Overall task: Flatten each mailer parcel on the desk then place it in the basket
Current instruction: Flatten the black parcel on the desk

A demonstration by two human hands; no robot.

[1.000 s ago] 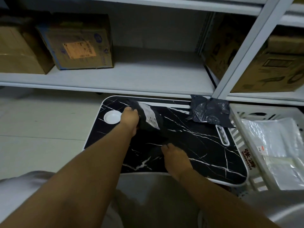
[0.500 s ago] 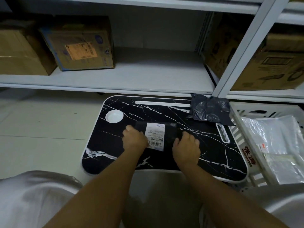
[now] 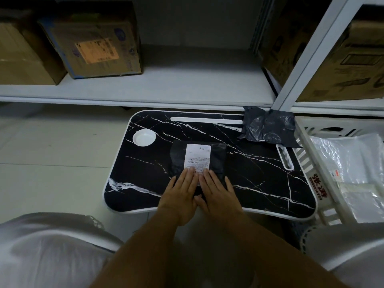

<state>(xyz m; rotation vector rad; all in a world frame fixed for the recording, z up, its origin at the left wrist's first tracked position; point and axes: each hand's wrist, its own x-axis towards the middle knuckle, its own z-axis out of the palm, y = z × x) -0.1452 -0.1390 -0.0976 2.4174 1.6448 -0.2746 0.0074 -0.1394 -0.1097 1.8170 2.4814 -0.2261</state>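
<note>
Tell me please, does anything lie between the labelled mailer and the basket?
Nothing blocks it: bare desk separates the labelled mailer from the basket. A crumpled mailer sits farther back, beside the path.

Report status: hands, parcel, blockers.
Both hands, left and right, flat on the black plastic mailer parcel. Crumpled second black mailer waits at desk corner. Nothing blocking white basket.
</note>
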